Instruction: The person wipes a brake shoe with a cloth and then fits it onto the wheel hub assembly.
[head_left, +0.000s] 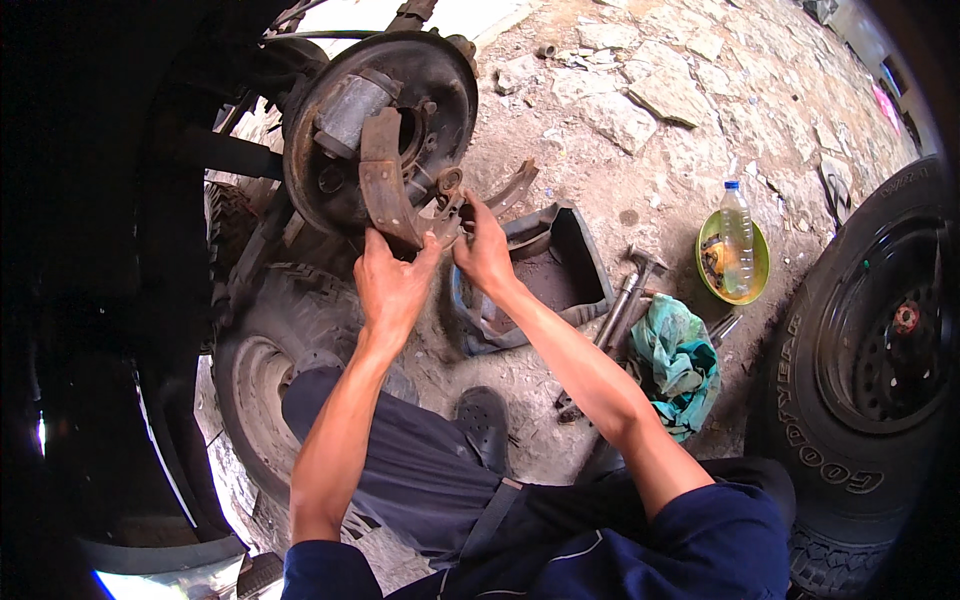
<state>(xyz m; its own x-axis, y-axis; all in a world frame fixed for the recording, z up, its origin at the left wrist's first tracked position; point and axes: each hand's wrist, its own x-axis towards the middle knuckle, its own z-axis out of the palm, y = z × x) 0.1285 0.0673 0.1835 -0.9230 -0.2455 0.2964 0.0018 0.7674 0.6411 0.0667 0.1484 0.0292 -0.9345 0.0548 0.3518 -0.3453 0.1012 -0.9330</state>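
A worn, rusty brake shoe (pixel 378 180) stands in front of the round brake backing plate (pixel 452 75). My left hand (pixel 392 290) is closed on its lower end, thumb and fingers pressed to the metal. My right hand (pixel 486 252) pinches the joint beside it, where a second curved brake shoe (pixel 516 190) reaches out to the right. A small round coil or ring (pixel 449 180) shows just above my right fingertips. On the plate, a grey metal cylinder (pixel 355 108) sits behind the first shoe. My fingers hide the exact contact between the two shoes.
Below my right hand lies a cut-open plastic container (pixel 590 250) with a curved part inside. To its right are a hammer (pixel 645 264), a teal cloth (pixel 680 350) and a green bowl (pixel 762 262) with a bottle (pixel 737 225). Tyres stand at right (pixel 800 400) and lower left (pixel 240 390).
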